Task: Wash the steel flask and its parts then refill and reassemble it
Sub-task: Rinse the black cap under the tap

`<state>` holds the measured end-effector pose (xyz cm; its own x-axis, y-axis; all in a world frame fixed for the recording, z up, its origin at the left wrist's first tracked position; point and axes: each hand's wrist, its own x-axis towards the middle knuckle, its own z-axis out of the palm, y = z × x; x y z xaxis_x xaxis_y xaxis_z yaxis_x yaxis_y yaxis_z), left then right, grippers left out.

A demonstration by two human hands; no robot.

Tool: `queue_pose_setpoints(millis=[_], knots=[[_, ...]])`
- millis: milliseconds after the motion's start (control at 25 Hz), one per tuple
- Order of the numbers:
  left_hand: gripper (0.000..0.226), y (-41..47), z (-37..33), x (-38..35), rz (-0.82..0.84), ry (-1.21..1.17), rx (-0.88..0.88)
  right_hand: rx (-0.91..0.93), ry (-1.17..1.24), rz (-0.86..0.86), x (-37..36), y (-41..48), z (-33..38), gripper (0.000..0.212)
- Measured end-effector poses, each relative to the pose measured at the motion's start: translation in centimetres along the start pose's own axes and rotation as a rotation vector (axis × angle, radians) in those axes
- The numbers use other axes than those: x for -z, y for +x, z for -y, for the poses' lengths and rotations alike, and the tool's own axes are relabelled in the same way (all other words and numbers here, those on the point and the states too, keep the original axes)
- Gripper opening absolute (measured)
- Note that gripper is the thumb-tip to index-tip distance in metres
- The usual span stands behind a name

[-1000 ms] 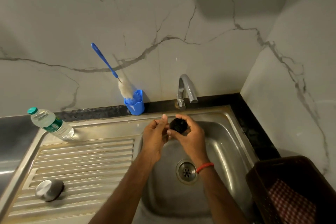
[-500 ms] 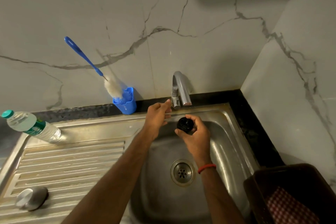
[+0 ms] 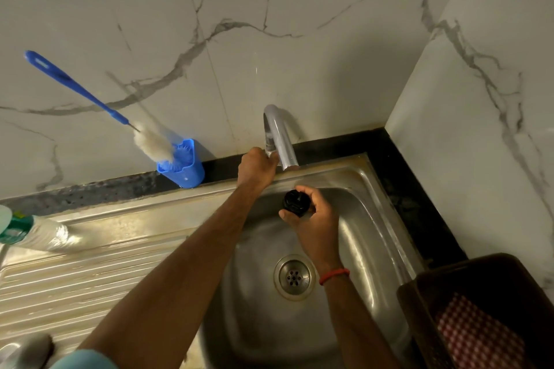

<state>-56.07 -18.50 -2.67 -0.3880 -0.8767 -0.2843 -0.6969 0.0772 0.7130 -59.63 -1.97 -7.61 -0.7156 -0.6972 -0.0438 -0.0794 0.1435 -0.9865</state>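
Flask stopper (image 3: 295,204), black and round, is held over the sink basin (image 3: 374,219). It is gripped by the curled fingers of the right hand (image 3: 314,220), with one flat face turned up. It sits at 12 o'clock from the drain (image 3: 294,276), just in front of the tap (image 3: 277,135) outlet. The left hand (image 3: 256,169) is stretched to 11 o'clock of the stopper, and its fingers are closed on the tap at its base. No stream can be made out with certainty.

Step judged: rinsing of the stopper, with the water being turned; on or off cannot be told. The next move probably calls for the stopper to be kept squarely under the outlet and rotated so that every side is flushed. A firm grip is wanted, since the plastic will be wet.

Outward:
- 10 o'clock: bottle brush (image 3: 90,99) leaned in a blue holder (image 3: 183,169).
- 9 o'clock: water bottle (image 3: 33,234) laid down.
- 7 o'clock: steel cap (image 3: 27,350) on the ribbed draining board (image 3: 90,278).
- 4 o'clock: dark basket (image 3: 479,293) lined with checked cloth.

Flask body: not in view.
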Motion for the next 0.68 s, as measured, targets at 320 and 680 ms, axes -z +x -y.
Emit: queue_pose_setpoints(millis=[320,680], knots=[[0.042,-2.4,3.9,-0.1,0.096,-0.436,0.093,0.082,-0.09,0.066,0.2,-0.1,0.2,0.053],[0.05,-5.5,6.7,-1.1,0.23,-0.813,0.361,0.163,-0.133,0.174,0.1,-0.6,0.4,0.052]])
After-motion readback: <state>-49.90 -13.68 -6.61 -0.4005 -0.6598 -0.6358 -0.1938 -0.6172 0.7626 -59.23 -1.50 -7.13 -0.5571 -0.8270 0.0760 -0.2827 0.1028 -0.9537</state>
